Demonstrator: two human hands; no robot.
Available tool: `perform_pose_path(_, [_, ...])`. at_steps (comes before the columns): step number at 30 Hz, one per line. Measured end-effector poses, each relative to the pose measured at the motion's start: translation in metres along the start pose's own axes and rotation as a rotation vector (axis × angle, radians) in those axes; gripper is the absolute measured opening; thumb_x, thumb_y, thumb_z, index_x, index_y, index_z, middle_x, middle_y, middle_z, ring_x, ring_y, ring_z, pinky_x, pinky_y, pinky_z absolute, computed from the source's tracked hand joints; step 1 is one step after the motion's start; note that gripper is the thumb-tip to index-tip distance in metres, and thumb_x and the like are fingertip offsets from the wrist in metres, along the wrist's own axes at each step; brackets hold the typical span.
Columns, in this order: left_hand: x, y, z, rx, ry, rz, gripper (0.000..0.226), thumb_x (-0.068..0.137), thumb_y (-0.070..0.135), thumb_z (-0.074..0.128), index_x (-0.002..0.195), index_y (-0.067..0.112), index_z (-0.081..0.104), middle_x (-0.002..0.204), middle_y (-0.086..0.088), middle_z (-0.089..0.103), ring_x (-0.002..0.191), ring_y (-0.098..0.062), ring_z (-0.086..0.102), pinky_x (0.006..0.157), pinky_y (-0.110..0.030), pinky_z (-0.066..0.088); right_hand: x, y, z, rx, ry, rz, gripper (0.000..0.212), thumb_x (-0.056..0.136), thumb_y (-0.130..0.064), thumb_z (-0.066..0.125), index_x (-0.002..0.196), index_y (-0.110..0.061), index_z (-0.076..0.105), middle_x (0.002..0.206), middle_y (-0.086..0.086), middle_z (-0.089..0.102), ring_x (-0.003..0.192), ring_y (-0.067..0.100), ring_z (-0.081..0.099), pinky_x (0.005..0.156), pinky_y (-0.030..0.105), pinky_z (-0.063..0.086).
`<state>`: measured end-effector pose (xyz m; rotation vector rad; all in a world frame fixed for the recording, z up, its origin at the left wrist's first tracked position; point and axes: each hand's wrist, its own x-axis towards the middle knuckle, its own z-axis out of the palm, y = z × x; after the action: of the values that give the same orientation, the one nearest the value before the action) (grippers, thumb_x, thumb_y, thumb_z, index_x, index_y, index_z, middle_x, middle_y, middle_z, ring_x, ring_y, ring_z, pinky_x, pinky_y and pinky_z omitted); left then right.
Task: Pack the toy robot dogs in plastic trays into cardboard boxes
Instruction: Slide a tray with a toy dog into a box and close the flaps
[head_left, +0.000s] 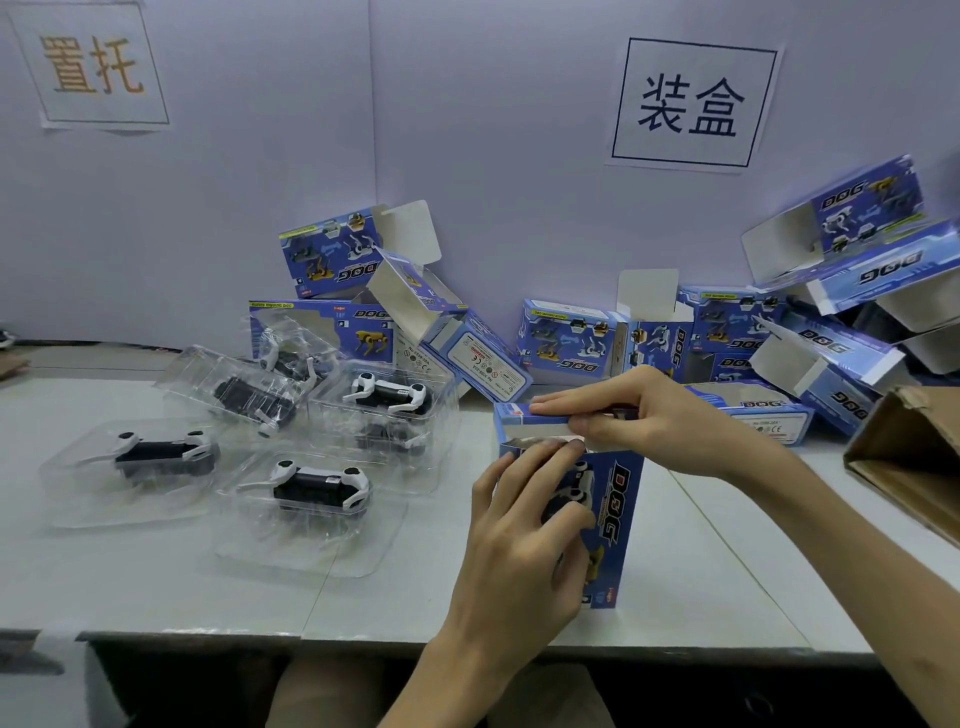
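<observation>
A blue "DOG" cardboard box (618, 499) stands upright on the white table (156, 582) in front of me. My left hand (524, 525) grips its front face, fingertips at the open top edge. My right hand (634, 410) pinches the top flap and holds it over the opening. What is inside the box is hidden. To the left lie several clear plastic trays, each with a black-and-white toy robot dog: one at the far left (161, 457), one in the middle (317, 488), one behind it (389, 395).
A pile of open blue boxes (571, 338) leans against the back wall, more stacked at the right (857, 249). A brown carton (909, 457) sits at the right edge. The table's front edge runs just below my left hand.
</observation>
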<state>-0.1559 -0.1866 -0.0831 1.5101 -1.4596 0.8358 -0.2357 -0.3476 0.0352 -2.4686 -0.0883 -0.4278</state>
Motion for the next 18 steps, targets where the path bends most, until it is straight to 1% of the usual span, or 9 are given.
perform_pose_path(3, [-0.001, -0.002, 0.000, -0.019, 0.022, 0.019, 0.012, 0.085, 0.016, 0.055, 0.084, 0.015, 0.067, 0.141, -0.005, 0.057, 0.139, -0.022, 0.044, 0.109, -0.044, 0.037, -0.001, 0.002, 0.001, 0.018, 0.000, -0.022, 0.035, 0.096, -0.009, 0.063, 0.118, -0.034, 0.072, 0.123, -0.019, 0.069, 0.123, -0.001, 0.058, 0.101, 0.023, 0.049])
perform_pose_path(6, [-0.002, -0.003, -0.001, -0.028, 0.034, 0.035, 0.010, 0.086, 0.016, 0.056, 0.084, 0.015, 0.066, 0.141, -0.005, 0.057, 0.139, -0.021, 0.043, 0.110, -0.043, 0.036, -0.002, 0.001, 0.001, 0.002, -0.036, -0.009, 0.035, 0.095, -0.012, 0.065, 0.118, -0.037, 0.073, 0.126, -0.022, 0.066, 0.125, -0.005, 0.054, 0.097, 0.013, 0.047])
perform_pose_path(7, [-0.003, -0.004, -0.001, -0.031, 0.035, 0.035, 0.010, 0.086, 0.015, 0.057, 0.083, 0.014, 0.067, 0.141, -0.005, 0.057, 0.140, -0.021, 0.042, 0.110, -0.044, 0.037, -0.002, 0.001, 0.001, -0.015, -0.041, -0.001, 0.034, 0.095, -0.013, 0.065, 0.117, -0.038, 0.073, 0.127, -0.023, 0.065, 0.125, -0.007, 0.053, 0.097, 0.012, 0.046])
perform_pose_path(10, [-0.003, -0.004, 0.000, -0.050, 0.046, 0.028, 0.011, 0.086, 0.015, 0.056, 0.083, 0.013, 0.067, 0.141, -0.006, 0.057, 0.139, -0.022, 0.043, 0.108, -0.047, 0.039, -0.001, -0.002, 0.001, -0.069, -0.051, 0.016, 0.036, 0.096, -0.012, 0.062, 0.120, -0.037, 0.071, 0.129, -0.022, 0.064, 0.127, -0.008, 0.051, 0.102, 0.014, 0.045])
perform_pose_path(12, [-0.003, -0.005, 0.001, -0.057, 0.046, 0.021, 0.011, 0.086, 0.014, 0.056, 0.083, 0.013, 0.067, 0.141, -0.007, 0.056, 0.140, -0.023, 0.042, 0.107, -0.049, 0.039, -0.003, -0.005, 0.005, -0.102, -0.049, 0.019, 0.041, 0.098, -0.006, 0.058, 0.122, -0.037, 0.069, 0.132, -0.022, 0.062, 0.128, -0.010, 0.048, 0.103, 0.013, 0.043])
perform_pose_path(14, [-0.004, -0.006, 0.001, -0.060, 0.042, 0.011, 0.012, 0.085, 0.012, 0.056, 0.084, 0.012, 0.068, 0.141, -0.008, 0.057, 0.141, -0.023, 0.041, 0.108, -0.050, 0.039, -0.006, -0.006, 0.009, -0.156, -0.031, 0.008, 0.048, 0.098, -0.001, 0.052, 0.125, -0.037, 0.067, 0.138, -0.021, 0.057, 0.130, -0.013, 0.043, 0.107, 0.011, 0.038])
perform_pose_path(15, [-0.004, -0.007, 0.001, -0.057, 0.036, 0.008, 0.012, 0.085, 0.012, 0.057, 0.085, 0.013, 0.069, 0.140, -0.008, 0.057, 0.141, -0.023, 0.041, 0.108, -0.050, 0.039, -0.009, -0.007, 0.011, -0.198, -0.020, 0.003, 0.048, 0.098, -0.003, 0.049, 0.127, -0.038, 0.065, 0.141, -0.023, 0.054, 0.132, -0.014, 0.039, 0.109, 0.011, 0.035])
perform_pose_path(16, [-0.004, -0.007, 0.002, -0.050, 0.029, 0.006, 0.012, 0.084, 0.011, 0.056, 0.086, 0.013, 0.069, 0.139, -0.008, 0.058, 0.141, -0.022, 0.041, 0.108, -0.049, 0.039, -0.011, -0.007, 0.013, -0.243, -0.010, 0.000, 0.047, 0.097, -0.010, 0.046, 0.128, -0.040, 0.063, 0.142, -0.025, 0.050, 0.134, -0.014, 0.035, 0.110, 0.011, 0.031])
perform_pose_path(18, [-0.003, -0.006, 0.002, -0.028, 0.015, -0.003, 0.013, 0.084, 0.012, 0.056, 0.087, 0.014, 0.069, 0.139, -0.008, 0.057, 0.141, -0.023, 0.041, 0.108, -0.049, 0.039, -0.014, -0.008, 0.016, -0.304, -0.010, 0.014, 0.049, 0.091, -0.023, 0.040, 0.127, -0.048, 0.060, 0.136, -0.031, 0.045, 0.130, -0.012, 0.031, 0.105, 0.012, 0.027])
